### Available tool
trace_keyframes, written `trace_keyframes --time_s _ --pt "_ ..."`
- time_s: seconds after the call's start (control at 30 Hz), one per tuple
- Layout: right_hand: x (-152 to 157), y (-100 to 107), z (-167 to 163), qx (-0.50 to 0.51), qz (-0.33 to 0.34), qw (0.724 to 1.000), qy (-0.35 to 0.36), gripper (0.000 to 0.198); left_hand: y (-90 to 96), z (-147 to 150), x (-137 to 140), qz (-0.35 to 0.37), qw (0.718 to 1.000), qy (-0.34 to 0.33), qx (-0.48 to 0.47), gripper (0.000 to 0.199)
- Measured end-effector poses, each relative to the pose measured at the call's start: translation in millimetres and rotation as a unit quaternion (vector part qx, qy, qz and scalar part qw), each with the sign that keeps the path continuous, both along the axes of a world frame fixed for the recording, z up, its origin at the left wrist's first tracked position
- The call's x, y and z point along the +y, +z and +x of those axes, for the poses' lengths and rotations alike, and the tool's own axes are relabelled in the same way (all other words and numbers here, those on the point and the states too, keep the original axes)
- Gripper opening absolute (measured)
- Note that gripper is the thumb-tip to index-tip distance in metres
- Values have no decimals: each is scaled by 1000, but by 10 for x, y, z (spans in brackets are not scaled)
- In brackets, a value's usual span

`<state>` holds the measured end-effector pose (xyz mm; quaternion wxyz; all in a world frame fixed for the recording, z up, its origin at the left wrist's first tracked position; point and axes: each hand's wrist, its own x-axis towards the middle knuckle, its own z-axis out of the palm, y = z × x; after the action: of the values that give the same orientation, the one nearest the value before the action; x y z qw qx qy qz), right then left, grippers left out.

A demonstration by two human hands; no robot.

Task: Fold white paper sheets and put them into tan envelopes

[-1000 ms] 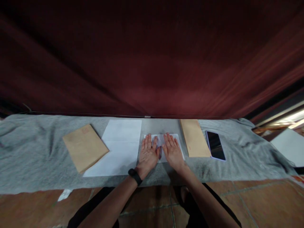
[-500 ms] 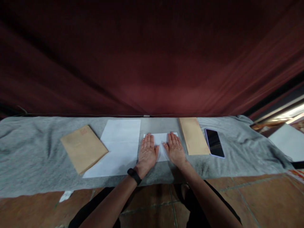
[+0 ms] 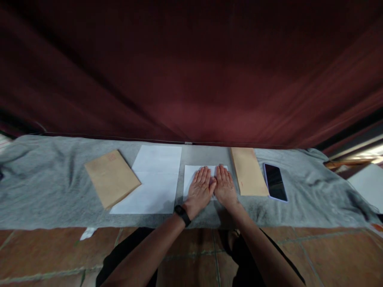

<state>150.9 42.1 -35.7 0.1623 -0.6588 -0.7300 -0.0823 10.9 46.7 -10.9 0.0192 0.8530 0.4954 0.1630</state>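
A small white sheet of paper (image 3: 189, 175), seemingly folded, lies on the grey cloth in front of me. Flat on it rests my left hand (image 3: 201, 187), fingers stretched out and pointing away from me. Beside it, my right hand (image 3: 225, 185) also presses flat on the paper's right part, the two thumbs close together. Between them they cover much of the sheet. Just left lies a larger white sheet (image 3: 157, 179) with a crease across it. A brown envelope stack (image 3: 249, 171) is to the right of my right hand.
Another stack of brown envelopes (image 3: 112, 177) overlaps the large sheet's left side. A phone (image 3: 275, 182) lies at the right on the grey cloth (image 3: 54, 179). Dark red fabric (image 3: 191, 79) hangs behind. A white scrap (image 3: 88, 233) is at the front edge, above the tiled floor (image 3: 48, 255).
My left hand has slid right across the small paper, toward my right hand, baring the paper's left part. My right hand stays on the right part. The view has shifted slightly.
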Motion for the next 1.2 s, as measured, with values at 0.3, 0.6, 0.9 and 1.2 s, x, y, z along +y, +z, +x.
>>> trace_keyframes --time_s 0.3,0.6,0.9,1.2 --pt "20 -52 14 11 25 1000 0 57 -64 -143 66 2 1000 27 9 61" --pt "2 -76 61 28 27 999 7 61 -24 -273 29 -6 1000 10 11 55" --pt "-27 -68 95 22 24 999 0 63 1 -378 -32 -9 999 -22 29 57" --pt "-113 129 -145 52 -67 990 112 54 -24 -360 -6 -38 998 -29 48 55"
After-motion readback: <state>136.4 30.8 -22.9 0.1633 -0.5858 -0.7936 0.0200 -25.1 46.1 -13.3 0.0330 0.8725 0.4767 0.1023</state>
